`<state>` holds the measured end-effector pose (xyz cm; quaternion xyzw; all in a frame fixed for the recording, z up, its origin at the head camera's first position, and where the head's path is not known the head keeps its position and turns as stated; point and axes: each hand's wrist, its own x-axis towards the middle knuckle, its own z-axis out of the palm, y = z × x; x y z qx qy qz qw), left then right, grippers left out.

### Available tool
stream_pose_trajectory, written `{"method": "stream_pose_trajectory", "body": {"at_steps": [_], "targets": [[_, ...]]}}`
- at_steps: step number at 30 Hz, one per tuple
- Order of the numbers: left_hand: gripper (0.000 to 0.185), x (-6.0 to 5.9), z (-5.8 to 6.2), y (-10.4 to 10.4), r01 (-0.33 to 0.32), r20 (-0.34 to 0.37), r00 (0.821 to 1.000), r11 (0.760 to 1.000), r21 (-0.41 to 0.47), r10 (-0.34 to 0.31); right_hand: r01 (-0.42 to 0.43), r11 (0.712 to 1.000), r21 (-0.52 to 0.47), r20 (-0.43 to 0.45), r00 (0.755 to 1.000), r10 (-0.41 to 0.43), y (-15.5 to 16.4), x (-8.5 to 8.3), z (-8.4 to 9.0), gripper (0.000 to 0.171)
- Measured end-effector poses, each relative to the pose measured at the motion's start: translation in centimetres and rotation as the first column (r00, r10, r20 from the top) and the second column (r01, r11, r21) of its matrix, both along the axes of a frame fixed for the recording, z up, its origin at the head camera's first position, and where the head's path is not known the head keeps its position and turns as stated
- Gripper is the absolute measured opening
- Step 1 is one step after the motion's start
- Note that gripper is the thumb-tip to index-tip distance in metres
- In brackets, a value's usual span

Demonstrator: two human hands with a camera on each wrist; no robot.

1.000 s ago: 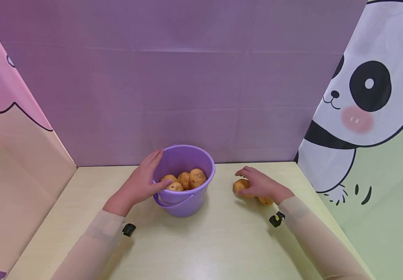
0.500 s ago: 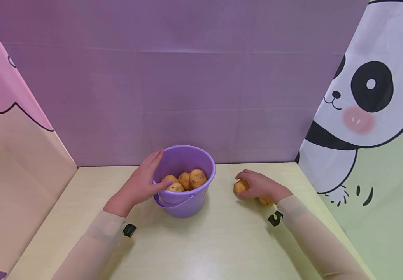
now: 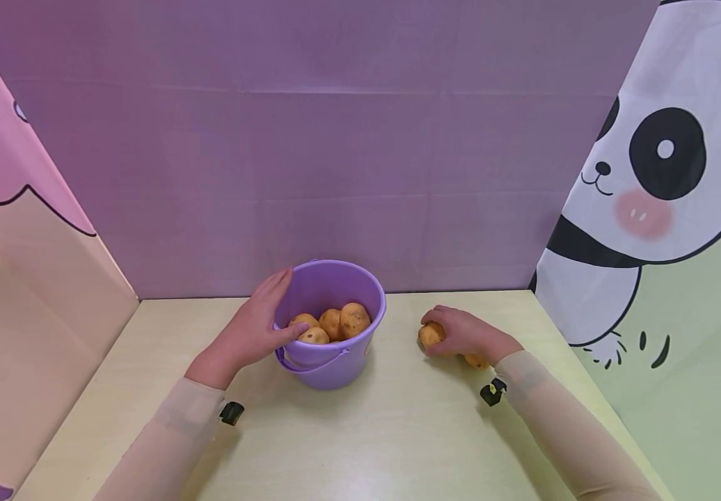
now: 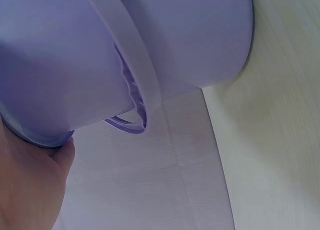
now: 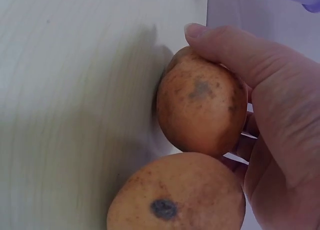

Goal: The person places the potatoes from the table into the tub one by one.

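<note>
A potato (image 3: 430,335) lies on the pale table (image 3: 360,431), right of center in the head view, with the right hand (image 3: 463,332) curled over it, fingers wrapped round its top. A second potato (image 3: 476,360) peeks out just below the wrist. Only the right wrist view shows the grip up close: the thumb (image 5: 235,52) presses on the held potato (image 5: 201,103), the fingers curl behind it, and the second potato (image 5: 180,195) touches it from below.

At frame center stands a purple bucket (image 3: 329,362) holding several potatoes (image 3: 335,323). The left hand (image 3: 250,327) rests against its left side, fingers straight along the wall, thumb on the rim. The left wrist view shows only the bucket's wall (image 4: 190,34) and lowered handle (image 4: 135,74), with the palm (image 4: 30,185) touching at lower left.

Compared with a second ago, the right hand's fingers have closed from spread to wrapped round the potato; the left hand and bucket are unchanged.
</note>
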<state>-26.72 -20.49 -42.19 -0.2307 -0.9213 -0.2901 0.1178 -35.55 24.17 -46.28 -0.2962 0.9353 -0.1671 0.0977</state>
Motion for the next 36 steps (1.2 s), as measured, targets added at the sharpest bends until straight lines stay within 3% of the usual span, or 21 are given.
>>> {"method": "stream_pose_trajectory", "body": {"at_steps": [16, 24, 36], "targets": [[0.109, 0.06, 0.02, 0.02, -0.003, -0.001, 1.000, 1.000, -0.005, 0.003, -0.025, 0.993, -0.117, -0.062, 0.998, 0.018, 0.05, -0.09, -0.10, 0.050], [0.108, 0.07, -0.08, -0.06, 0.001, 0.010, 1.000, 1.000, 0.004, -0.001, -0.060, 0.968, -0.245, -0.085, 0.996, 0.040, -0.25, 0.06, 0.32, 0.050], [0.107, -0.02, -0.02, -0.01, 0.004, 0.005, 1.000, 1.000, 0.004, -0.004, -0.049, 0.938, -0.344, -0.064, 0.998, 0.028, -0.49, 0.21, 0.45, 0.048]]}}
